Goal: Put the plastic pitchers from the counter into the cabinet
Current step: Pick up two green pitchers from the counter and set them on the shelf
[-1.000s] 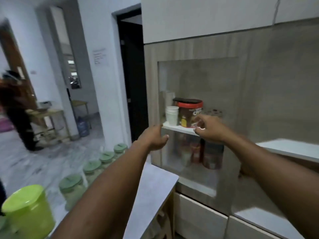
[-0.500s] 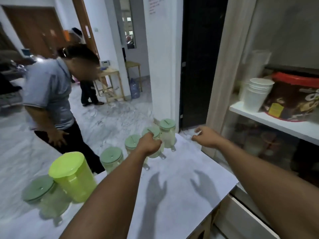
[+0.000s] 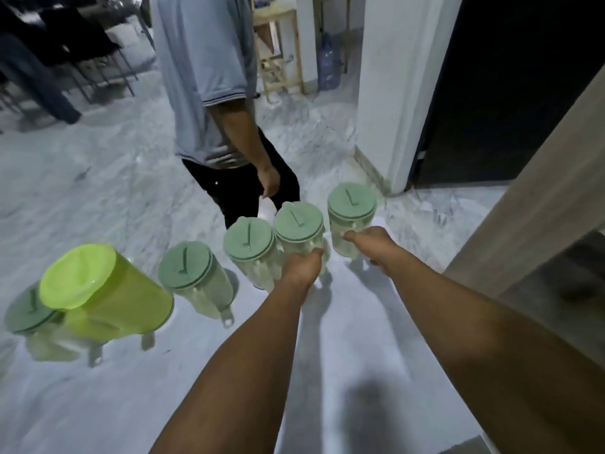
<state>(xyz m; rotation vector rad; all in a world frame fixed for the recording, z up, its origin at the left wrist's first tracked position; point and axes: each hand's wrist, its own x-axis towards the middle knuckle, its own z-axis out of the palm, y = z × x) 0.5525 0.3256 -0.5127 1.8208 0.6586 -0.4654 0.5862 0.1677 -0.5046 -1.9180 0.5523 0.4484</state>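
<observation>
Five ribbed clear pitchers (image 3: 299, 234) (round green lids) on marbled counter (image 3: 343, 339).

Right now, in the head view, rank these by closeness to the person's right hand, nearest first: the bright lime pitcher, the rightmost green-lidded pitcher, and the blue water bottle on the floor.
1. Rightmost green-lidded pitcher: at the right hand, at the row's right end.
2. Bright lime pitcher: far left on the counter.
3. Blue water bottle: on the floor beyond the counter, by the white wall.

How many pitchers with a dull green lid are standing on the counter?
5, in a row: far left behind the lime pitcher, left of centre, centre, at the left hand, at the right hand.
</observation>
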